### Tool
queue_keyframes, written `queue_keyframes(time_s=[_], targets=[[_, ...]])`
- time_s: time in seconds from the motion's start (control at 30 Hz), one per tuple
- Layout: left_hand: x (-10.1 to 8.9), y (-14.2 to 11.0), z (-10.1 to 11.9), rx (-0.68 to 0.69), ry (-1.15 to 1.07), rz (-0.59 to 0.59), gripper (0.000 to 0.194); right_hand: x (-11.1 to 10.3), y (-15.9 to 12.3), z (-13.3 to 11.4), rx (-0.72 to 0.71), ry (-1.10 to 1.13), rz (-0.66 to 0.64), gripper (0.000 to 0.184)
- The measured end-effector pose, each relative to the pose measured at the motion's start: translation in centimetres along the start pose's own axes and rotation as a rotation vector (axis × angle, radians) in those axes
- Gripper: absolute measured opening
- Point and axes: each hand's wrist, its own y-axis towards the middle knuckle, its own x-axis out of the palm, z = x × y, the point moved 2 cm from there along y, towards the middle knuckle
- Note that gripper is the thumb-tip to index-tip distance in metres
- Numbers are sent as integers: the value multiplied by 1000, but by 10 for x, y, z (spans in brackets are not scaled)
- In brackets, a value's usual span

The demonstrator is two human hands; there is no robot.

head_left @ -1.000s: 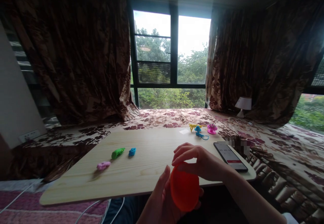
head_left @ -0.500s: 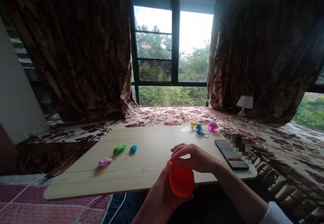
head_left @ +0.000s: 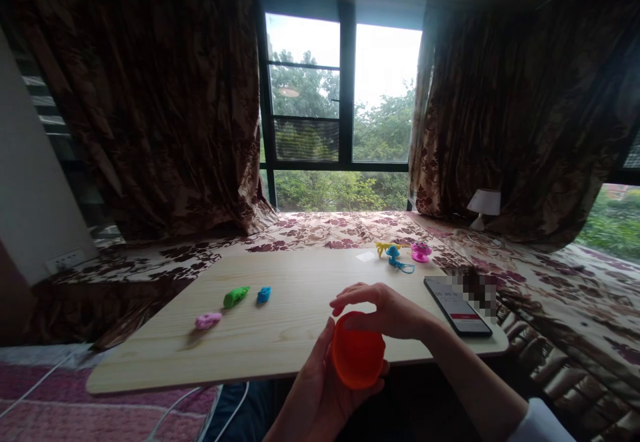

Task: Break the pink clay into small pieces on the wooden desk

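Left hand (fingers partly hidden) around orange cup; right hand, digits apart

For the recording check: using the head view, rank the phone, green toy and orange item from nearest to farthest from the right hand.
1. Orange item: held in the left hand, just below the right hand, whose thumb overlaps it in view.
2. Phone: right side of the table.
3. Green toy: left side of the table.
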Motion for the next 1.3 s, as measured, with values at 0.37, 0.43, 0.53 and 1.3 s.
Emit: queue_keyframes(time_s=[0.37,0.43,0.53,1.3], targets=[[5,-2,-1,83,-50,33,56,-2,0,-2,21,10,-34,27],[9,-4,2,167,-123,24,53,-6,-2,-3,70,-13,-23,32],[15,-8,4,163,-156,-59,54,-8,-4,-2,72,-12,4,25],[6,-3,-3,107,-178,-134,45,-8,-3,-4,75,-176,-63,27]])
